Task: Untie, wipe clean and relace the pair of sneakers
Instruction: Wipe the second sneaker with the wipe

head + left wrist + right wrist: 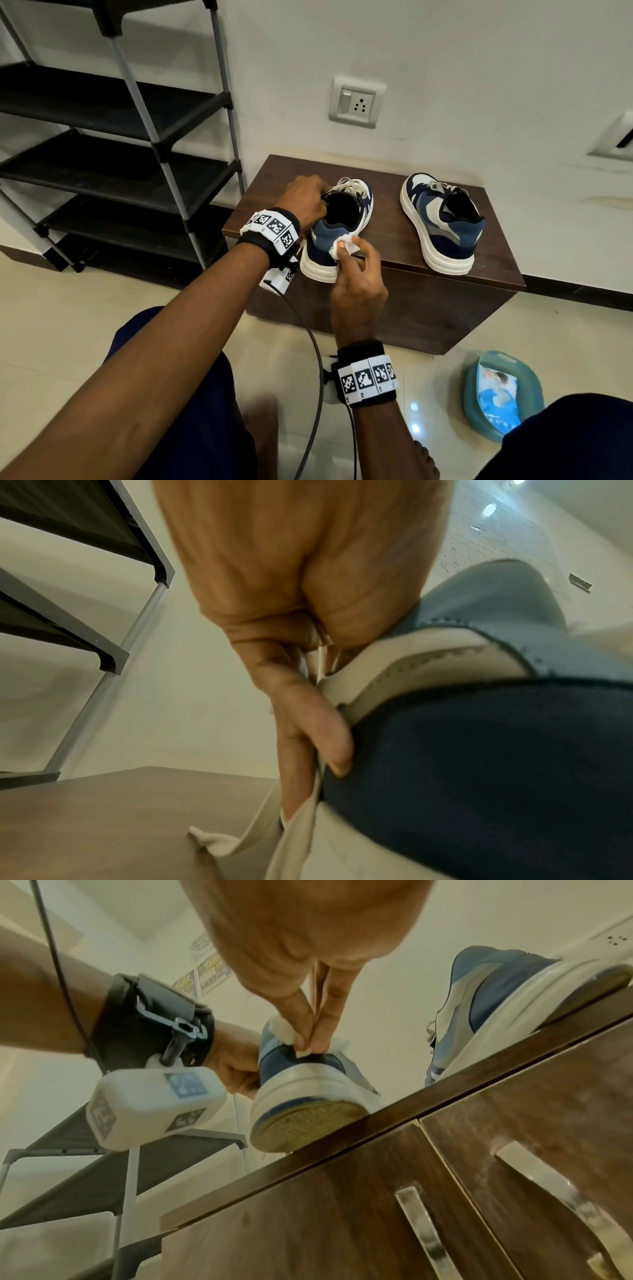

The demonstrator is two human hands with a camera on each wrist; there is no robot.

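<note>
Two blue-and-white sneakers stand on a low dark wood cabinet (387, 219). My left hand (306, 202) grips the near sneaker (322, 236) at its collar and left side. In the left wrist view its fingers (308, 737) lie along the shoe's side (479, 750) over a loose white lace (301, 831). My right hand (349, 253) pinches a white wipe (346, 243) and presses it on that shoe's heel. The right wrist view shows the fingertips (311, 1039) on the wipe (281, 1028) above the heel (308, 1091), which overhangs the cabinet's front edge. The other sneaker (445, 226) stands untouched to the right, laces in its eyelets.
A black shoe rack (120, 137) stands to the left of the cabinet. A blue pack of wipes (500, 394) lies on the tiled floor at the lower right. A wall socket (356, 102) is behind the shoes. The cabinet front has metal handles (421, 1231).
</note>
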